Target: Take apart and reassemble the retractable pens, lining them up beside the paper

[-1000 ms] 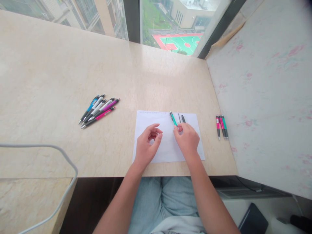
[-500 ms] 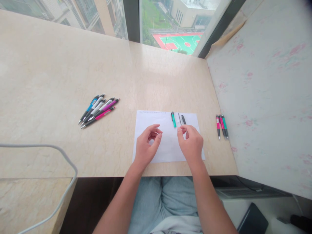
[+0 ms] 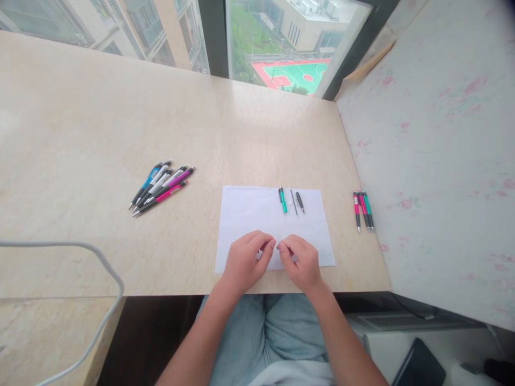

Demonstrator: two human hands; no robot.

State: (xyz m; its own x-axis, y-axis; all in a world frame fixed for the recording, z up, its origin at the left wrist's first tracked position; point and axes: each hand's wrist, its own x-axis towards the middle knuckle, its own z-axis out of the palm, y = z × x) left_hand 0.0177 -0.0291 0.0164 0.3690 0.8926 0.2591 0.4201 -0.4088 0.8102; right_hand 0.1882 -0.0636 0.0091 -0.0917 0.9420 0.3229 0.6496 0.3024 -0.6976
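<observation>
My left hand (image 3: 244,261) and right hand (image 3: 301,262) meet fingertip to fingertip over the near edge of the white paper sheet (image 3: 249,214); whether they pinch anything I cannot tell. Beyond them lie the green pen barrel (image 3: 283,199), thin refill (image 3: 294,202) and black tip piece (image 3: 300,201).

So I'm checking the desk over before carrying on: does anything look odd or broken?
One pen lies in pieces on the paper: a green barrel, a thin refill and a black tip, side by side. The other pens look whole.
</observation>
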